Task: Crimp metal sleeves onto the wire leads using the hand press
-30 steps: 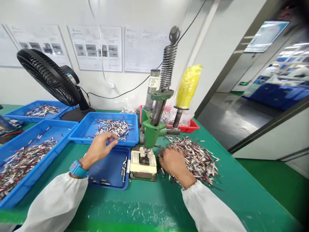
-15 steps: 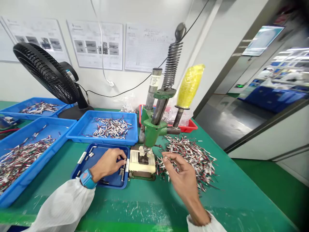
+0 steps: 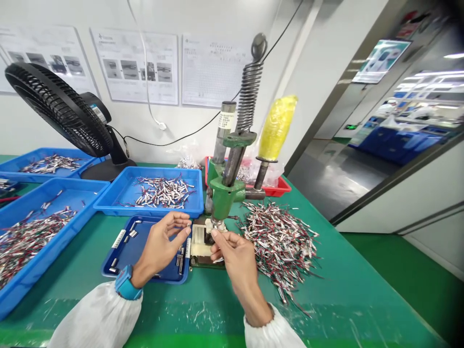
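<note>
My left hand point(image 3: 165, 244), with a teal band at its wrist, is over the right part of a small dark blue tray point(image 3: 145, 263). Its thumb and forefinger pinch a small shiny metal piece point(image 3: 188, 224). Several short metal pieces point(image 3: 180, 260) lie in that tray. My right hand point(image 3: 235, 253) is closed in a pinch at the front of the green hand press point(image 3: 222, 200), over its pale base block point(image 3: 198, 247). What its fingers hold is mostly hidden. Right of this hand spreads a pile of small silvery parts with red and black wires point(image 3: 281, 241).
Blue trays point(image 3: 105, 209) with wired parts stand to the left and behind. A black fan point(image 3: 61, 111) is at the back left. The press has a yellow-wrapped handle point(image 3: 278, 128) and a tall spring point(image 3: 251, 96). A red tray point(image 3: 284, 188) sits behind it.
My right hand has moved left from the pile to the press base. My left hand has lifted slightly from the small tray with its fingertips at the metal piece. The view has shifted a little.
</note>
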`<state>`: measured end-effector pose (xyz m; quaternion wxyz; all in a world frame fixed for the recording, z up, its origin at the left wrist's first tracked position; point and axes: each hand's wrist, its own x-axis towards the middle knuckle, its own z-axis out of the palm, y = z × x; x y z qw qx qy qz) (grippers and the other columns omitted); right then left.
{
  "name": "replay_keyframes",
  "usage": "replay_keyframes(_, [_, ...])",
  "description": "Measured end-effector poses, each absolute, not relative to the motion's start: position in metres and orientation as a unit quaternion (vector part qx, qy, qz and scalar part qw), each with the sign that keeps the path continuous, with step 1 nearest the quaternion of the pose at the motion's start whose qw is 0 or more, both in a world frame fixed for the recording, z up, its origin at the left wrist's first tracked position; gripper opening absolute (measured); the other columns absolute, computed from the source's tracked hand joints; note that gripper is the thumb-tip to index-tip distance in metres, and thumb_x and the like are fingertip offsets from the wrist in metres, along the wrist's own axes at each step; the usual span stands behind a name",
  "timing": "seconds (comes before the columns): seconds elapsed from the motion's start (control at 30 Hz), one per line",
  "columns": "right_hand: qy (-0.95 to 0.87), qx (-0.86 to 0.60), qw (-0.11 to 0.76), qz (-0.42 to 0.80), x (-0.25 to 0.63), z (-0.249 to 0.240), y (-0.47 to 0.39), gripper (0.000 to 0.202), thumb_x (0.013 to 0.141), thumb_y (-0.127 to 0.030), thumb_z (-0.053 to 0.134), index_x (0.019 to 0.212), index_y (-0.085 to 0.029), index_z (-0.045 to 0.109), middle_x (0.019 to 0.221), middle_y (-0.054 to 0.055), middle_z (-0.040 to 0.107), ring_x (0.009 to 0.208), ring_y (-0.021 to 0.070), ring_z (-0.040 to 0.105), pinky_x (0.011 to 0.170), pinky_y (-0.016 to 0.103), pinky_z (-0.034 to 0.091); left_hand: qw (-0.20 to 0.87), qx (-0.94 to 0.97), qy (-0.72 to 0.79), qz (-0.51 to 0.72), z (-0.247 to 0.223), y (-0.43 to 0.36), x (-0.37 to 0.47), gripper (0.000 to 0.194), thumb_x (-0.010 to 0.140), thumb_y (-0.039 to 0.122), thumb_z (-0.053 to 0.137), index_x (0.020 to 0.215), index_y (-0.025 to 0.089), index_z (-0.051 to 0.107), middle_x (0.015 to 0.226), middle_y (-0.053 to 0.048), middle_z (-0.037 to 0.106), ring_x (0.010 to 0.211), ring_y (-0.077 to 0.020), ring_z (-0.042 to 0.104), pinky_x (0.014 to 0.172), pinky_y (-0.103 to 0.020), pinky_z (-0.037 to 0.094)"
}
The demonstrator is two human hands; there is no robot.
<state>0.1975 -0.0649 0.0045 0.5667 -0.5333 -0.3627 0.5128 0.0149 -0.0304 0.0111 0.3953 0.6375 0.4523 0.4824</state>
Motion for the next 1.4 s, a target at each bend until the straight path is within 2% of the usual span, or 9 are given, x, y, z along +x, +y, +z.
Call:
replay_keyframes(0.2, [-0.34, -0.507, 0.486, 0.625, 0.208, 0.006, -0.063, 0.052, 0.061, -0.063, 0.083, 0.07, -0.015, 0.066, 0.056, 0.001, 0.064, 0.042, 0.0104, 0.055, 0.045, 0.021, 0.041, 0.424, 0.597, 0.441, 0.519, 0.012, -0.03, 0.03, 0.024, 0.082, 0.038, 0.076, 0.094, 0.017, 0.073, 0.091, -0.006, 0.078, 0.087, -0.0203, 0.074, 0.082, -0.032, 0.06])
replay_keyframes(0.4, [-0.532, -0.639, 0.435, 0.345, 0.209, -0.001, -0.061, 0.045, 0.083, -0.056, 0.059, 0.056, -0.02, 0.056, 0.052, 0.001, 0.058, 0.046, 0.0126, 0.047, 0.049, 0.024, 0.032, 0.361, 0.639, 0.445, 0.513, 0.014, -0.028, 0.046, 0.026, 0.087, 0.042, 0.072, 0.101, 0.022, 0.081, 0.096, -0.006, 0.079, 0.088, -0.0211, 0.072, 0.08, -0.032, 0.058])
replay_keyframes(0.53, [-0.575, -0.698, 0.38, 0.195, 0.205, -0.005, -0.064, 0.042, 0.089, -0.05, 0.054, 0.058, -0.022, 0.057, 0.053, -0.001, 0.058, 0.047, 0.0122, 0.041, 0.051, 0.025, 0.025, 0.327, 0.683, 0.419, 0.501, 0.018, -0.027, 0.055, 0.029, 0.094, 0.038, 0.064, 0.114, 0.023, 0.078, 0.1, -0.007, 0.076, 0.093, -0.0211, 0.07, 0.086, -0.033, 0.056])
replay_keyframes(0.67, [-0.587, -0.693, 0.377, 0.182, 0.206, -0.01, -0.065, 0.043, 0.092, -0.048, 0.052, 0.058, -0.022, 0.055, 0.053, -0.001, 0.058, 0.047, 0.0119, 0.04, 0.051, 0.025, 0.021, 0.326, 0.715, 0.405, 0.468, 0.023, -0.023, 0.061, 0.027, 0.094, 0.03, 0.061, 0.114, 0.019, 0.076, 0.101, -0.007, 0.075, 0.092, -0.0211, 0.068, 0.084, -0.032, 0.054])
replay_keyframes(0.87, [-0.586, -0.697, 0.367, 0.189, 0.208, -0.01, -0.064, 0.043, 0.093, -0.048, 0.053, 0.059, -0.021, 0.055, 0.053, -0.002, 0.058, 0.047, 0.0108, 0.037, 0.052, 0.025, 0.02, 0.267, 0.779, 0.414, 0.389, 0.038, -0.014, 0.065, 0.015, 0.088, 0.02, 0.059, 0.078, 0.017, 0.069, 0.07, 0.0, 0.064, 0.069, -0.0163, 0.057, 0.066, -0.028, 0.044])
replay_keyframes(1.03, [-0.627, -0.678, 0.346, 0.166, 0.213, -0.006, -0.071, 0.037, 0.095, -0.043, 0.056, 0.064, -0.021, 0.062, 0.058, 0.0, 0.063, 0.049, 0.0123, 0.046, 0.053, 0.025, 0.025, 0.268, 0.784, 0.415, 0.376, 0.035, -0.017, 0.061, 0.016, 0.091, 0.024, 0.059, 0.093, 0.017, 0.073, 0.084, -0.002, 0.074, 0.078, -0.0194, 0.063, 0.073, -0.03, 0.048])
replay_keyframes(1.2, [-0.65, -0.599, 0.465, 0.052, 0.241, 0.012, -0.087, 0.023, 0.095, -0.039, 0.061, 0.086, -0.021, 0.071, 0.084, 0.006, 0.071, 0.082, 0.0203, 0.064, 0.077, 0.031, 0.046, 0.285, 0.743, 0.421, 0.434, 0.018, -0.025, 0.055, 0.039, 0.093, 0.031, 0.063, 0.131, 0.022, 0.065, 0.125, -0.007, 0.073, 0.108, -0.0243, 0.066, 0.095, -0.037, 0.051])
replay_keyframes(1.33, [-0.585, -0.563, 0.582, -0.043, 0.265, 0.092, -0.057, 0.036, 0.088, -0.043, 0.07, 0.114, -0.018, 0.066, 0.106, 0.01, 0.069, 0.092, 0.0225, 0.065, 0.082, 0.04, 0.053, 0.28, 0.73, 0.439, 0.443, 0.014, -0.028, 0.053, 0.029, 0.091, 0.034, 0.067, 0.116, 0.021, 0.073, 0.117, -0.008, 0.076, 0.106, -0.0251, 0.068, 0.095, -0.039, 0.052])
replay_keyframes(1.4, [-0.572, -0.541, 0.616, -0.019, 0.268, 0.151, -0.026, 0.047, 0.087, -0.043, 0.071, 0.123, -0.016, 0.06, 0.113, 0.012, 0.068, 0.095, 0.0219, 0.067, 0.083, 0.041, 0.055, 0.278, 0.731, 0.444, 0.438, 0.015, -0.028, 0.052, 0.025, 0.091, 0.033, 0.067, 0.111, 0.021, 0.074, 0.112, -0.007, 0.077, 0.1, -0.0242, 0.068, 0.091, -0.038, 0.052])
